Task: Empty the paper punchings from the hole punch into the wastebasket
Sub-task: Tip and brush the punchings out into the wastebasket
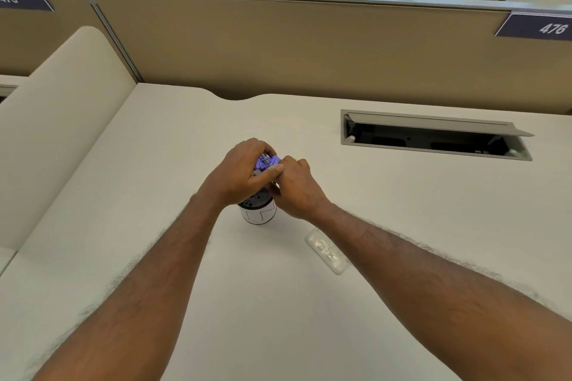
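A small purple hole punch (266, 162) with metal pins is held between both hands, directly above a little white wastebasket (259, 213) with a dark inside that stands on the desk. My left hand (240, 175) wraps the punch from the left, thumb across its front. My right hand (294, 187) pinches it from the right. Most of the punch is hidden by my fingers. The basket's rim is partly covered by my hands.
A clear plastic piece (328, 252) lies flat on the desk right of the basket, under my right forearm. An open cable hatch (433, 136) sits at the back right. A tan partition (294, 46) closes the desk's far side, and a cream divider (62, 120) stands at the left.
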The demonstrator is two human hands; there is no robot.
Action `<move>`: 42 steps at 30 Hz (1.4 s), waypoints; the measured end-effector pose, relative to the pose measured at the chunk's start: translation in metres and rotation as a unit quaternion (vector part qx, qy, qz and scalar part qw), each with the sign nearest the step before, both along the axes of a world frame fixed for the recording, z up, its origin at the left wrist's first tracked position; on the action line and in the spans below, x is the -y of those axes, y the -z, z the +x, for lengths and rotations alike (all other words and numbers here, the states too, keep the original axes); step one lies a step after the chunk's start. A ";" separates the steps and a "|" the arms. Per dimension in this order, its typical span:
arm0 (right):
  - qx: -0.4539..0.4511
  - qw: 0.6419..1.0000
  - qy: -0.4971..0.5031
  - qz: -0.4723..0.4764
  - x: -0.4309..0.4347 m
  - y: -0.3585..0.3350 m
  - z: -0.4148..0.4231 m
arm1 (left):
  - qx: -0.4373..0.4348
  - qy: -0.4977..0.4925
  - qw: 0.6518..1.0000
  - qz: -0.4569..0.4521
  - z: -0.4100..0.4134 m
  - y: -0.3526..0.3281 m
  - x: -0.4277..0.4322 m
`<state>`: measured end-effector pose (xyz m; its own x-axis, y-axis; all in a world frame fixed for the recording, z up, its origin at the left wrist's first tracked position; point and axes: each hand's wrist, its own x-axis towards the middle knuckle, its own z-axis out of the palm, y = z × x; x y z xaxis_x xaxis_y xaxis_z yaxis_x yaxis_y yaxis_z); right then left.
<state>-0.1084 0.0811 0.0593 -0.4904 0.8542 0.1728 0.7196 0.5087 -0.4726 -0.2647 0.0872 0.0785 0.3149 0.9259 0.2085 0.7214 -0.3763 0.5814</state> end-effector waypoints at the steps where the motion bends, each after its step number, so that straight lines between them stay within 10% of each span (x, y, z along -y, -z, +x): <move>1: -0.003 1.000 0.003 0.003 0.000 0.000 0.001 | 0.003 0.007 1.000 0.009 0.000 0.000 0.001; 7: -0.007 1.000 -0.008 0.003 0.001 0.002 0.004 | 0.019 0.010 1.000 0.023 -0.003 0.012 0.006; 10: -0.018 1.000 -0.018 0.007 0.002 0.001 0.004 | 0.168 -0.064 0.984 -0.021 0.000 0.018 0.009; 18: -0.103 0.994 0.023 -0.028 0.003 -0.002 0.002 | 0.572 -0.150 0.781 -0.200 -0.012 0.016 0.005; 28: -0.109 0.993 0.020 -0.029 0.001 0.000 0.002 | 0.613 -0.154 0.744 -0.218 -0.010 0.011 0.006; 36: -0.218 0.972 0.084 -0.020 0.009 0.001 0.023 | 0.733 -0.164 0.614 -0.244 -0.005 0.010 0.018; 42: -0.142 0.978 0.135 -0.066 0.041 0.028 0.065 | 0.758 -0.145 0.582 -0.256 0.007 0.012 0.034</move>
<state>-0.0432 0.0405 0.0309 -0.1919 0.9701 0.1488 0.6491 0.2391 -0.7222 -0.2574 0.0531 0.0664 -0.0574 0.9571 -0.2839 -0.7769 0.1358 0.6148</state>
